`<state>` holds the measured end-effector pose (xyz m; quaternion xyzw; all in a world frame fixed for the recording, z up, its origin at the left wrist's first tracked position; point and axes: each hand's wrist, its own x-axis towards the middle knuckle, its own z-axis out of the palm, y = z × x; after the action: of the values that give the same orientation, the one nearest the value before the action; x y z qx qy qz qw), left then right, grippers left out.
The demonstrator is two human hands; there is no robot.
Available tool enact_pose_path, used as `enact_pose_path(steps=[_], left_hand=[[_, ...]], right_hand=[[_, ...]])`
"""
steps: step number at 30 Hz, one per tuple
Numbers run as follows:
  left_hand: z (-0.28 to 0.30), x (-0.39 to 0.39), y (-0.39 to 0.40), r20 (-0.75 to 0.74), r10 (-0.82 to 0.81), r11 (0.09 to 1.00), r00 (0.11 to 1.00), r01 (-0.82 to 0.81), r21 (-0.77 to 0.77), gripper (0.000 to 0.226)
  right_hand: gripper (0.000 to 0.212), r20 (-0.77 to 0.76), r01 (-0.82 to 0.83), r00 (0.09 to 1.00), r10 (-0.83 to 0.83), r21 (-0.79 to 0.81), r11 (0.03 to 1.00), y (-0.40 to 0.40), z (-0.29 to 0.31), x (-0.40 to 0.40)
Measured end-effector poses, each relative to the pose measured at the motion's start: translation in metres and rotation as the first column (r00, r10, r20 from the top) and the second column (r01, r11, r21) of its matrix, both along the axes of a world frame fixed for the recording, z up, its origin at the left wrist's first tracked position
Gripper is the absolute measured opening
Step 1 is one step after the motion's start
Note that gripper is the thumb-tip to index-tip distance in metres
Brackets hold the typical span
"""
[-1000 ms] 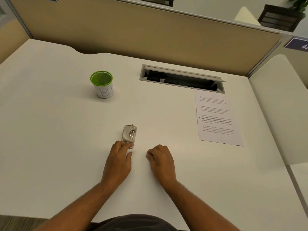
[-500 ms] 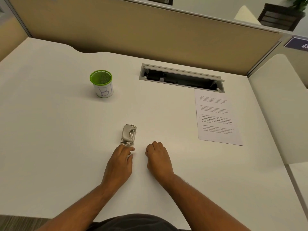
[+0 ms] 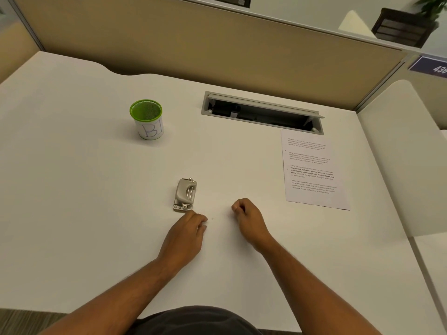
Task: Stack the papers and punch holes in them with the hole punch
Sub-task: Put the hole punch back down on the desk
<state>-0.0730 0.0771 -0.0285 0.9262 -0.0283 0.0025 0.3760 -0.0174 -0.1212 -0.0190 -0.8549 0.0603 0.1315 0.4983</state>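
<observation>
A small grey hole punch [image 3: 185,195] lies on the white desk [image 3: 84,201], near its middle. My left hand [image 3: 186,234] rests just below the punch with its fingers curled, a knuckle close to the punch's near end, holding nothing. My right hand [image 3: 249,220] hovers to the right, fingers curled into a loose fist, also holding nothing. Printed paper [image 3: 312,169] lies flat at the right side of the desk, well away from both hands; I cannot tell how many sheets there are.
A green-rimmed mesh cup marked "B1" [image 3: 148,119] stands at the back left. An open cable slot [image 3: 262,113] is set into the desk at the back, in front of a tan partition [image 3: 217,44]. A second white desk [image 3: 406,153] adjoins at the right.
My left hand has let go of the hole punch and drawn back toward me. My right hand has lifted slightly and shifted right. The punch stays in place.
</observation>
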Motion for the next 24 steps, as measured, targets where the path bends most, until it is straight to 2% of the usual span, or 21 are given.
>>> enact_pose_path(steps=[10, 24], left_hand=[[0.003, 0.023, -0.022, -0.005, 0.016, 0.995, 1.000, -0.016, 0.096, 0.008], [0.009, 0.027, -0.029, -0.001, -0.107, 0.934, 0.994, 0.101, 0.342, 0.012]], right_hand=[[0.015, 0.000, 0.027, 1.000, -0.027, 0.041, 0.999, -0.004, -0.006, -0.004], [0.014, -0.003, 0.044, 0.999, -0.044, 0.035, 0.998, -0.002, -0.007, -0.004]])
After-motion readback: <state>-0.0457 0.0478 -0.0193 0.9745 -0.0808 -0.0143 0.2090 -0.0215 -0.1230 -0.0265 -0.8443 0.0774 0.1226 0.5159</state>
